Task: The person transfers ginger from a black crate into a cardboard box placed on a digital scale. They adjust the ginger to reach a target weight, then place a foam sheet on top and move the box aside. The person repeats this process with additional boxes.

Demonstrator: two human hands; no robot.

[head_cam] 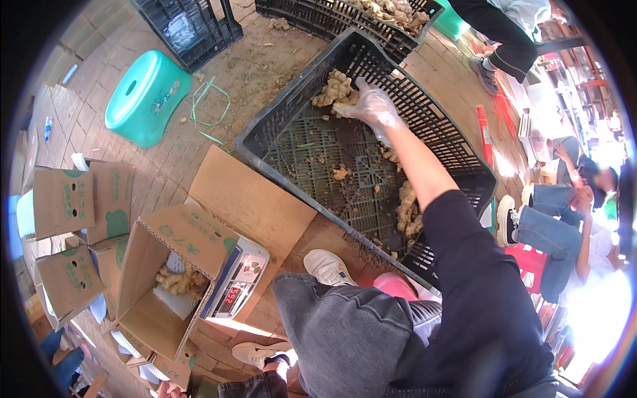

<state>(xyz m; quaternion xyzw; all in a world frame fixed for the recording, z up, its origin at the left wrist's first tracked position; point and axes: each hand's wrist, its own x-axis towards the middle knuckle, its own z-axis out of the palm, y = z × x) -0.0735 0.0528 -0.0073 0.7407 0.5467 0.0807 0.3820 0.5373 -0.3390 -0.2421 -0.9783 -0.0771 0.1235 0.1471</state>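
Observation:
My right hand (371,107), in a thin clear plastic glove, reaches to the far side of a black plastic crate (278,119). Its fingers are around a knobbly piece of ginger root (347,99), beside a larger ginger root (333,88). More ginger (409,209) lies along the crate's right side, with crumbs and a small piece (341,173) on the slatted bottom. My left hand is out of view. To the left, an open cardboard box (144,278) with ginger (181,282) on white foam padding stands on a digital scale (244,278) with a lit red display.
A turquoise plastic stool (144,99) stands at upper left, near green strapping (211,107). Cardboard boxes (64,204) crowd the left. Another ginger-filled crate (318,17) is beyond mine. A flat cardboard sheet (244,184) lies beside the scale. People sit at right; another person's fingers (171,390) show at bottom left.

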